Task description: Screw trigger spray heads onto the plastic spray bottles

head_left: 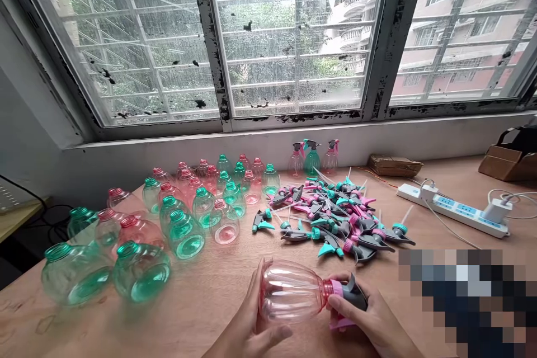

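1. At lower centre, the left hand [254, 313] is holding the pink bottle [291, 292] by its base, fingers curving loosely round it, thumb extending below, probably for steadiness.
2. The right hand [371, 313] is pinching the spray head [354, 293] at the bottle's neck, thumb and fingers closed, seemingly keeping both parts in line.
3. Open bottles [184, 238] are standing at left, loose spray heads [335, 221] lying right of centre, perhaps sorted for easy reach.
4. The pink bottle is lying sideways between the hands, looking clear, glossy and ribbed, narrowing toward a pink collar [335, 286].
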A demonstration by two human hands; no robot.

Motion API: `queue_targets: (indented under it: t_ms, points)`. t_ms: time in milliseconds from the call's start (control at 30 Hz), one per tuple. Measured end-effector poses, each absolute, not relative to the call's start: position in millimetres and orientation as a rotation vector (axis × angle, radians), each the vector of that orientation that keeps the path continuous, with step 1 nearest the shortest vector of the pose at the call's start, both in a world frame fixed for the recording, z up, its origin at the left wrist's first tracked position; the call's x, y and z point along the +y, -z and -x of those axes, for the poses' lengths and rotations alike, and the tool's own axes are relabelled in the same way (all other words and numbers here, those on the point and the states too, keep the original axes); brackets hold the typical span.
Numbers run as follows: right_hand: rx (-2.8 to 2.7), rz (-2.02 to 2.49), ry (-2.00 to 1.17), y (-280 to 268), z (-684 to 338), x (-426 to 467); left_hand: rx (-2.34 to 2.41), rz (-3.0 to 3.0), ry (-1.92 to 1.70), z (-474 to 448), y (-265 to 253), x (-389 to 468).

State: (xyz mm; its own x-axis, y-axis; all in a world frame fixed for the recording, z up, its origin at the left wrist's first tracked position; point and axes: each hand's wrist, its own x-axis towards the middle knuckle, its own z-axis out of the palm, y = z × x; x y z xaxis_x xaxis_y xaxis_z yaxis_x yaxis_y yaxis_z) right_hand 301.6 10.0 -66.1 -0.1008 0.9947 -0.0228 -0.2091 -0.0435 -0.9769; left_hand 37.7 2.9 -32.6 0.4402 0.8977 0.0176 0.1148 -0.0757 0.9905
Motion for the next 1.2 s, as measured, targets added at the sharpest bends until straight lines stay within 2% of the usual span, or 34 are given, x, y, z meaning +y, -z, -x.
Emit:
queue_targets:
  t_ms: [1200]
  points:
    - [-1.111,1.054,-1.386,61.7,-301.2,8.1,0.94,-1.577,-0.853,-37.5,33.4,1.2]
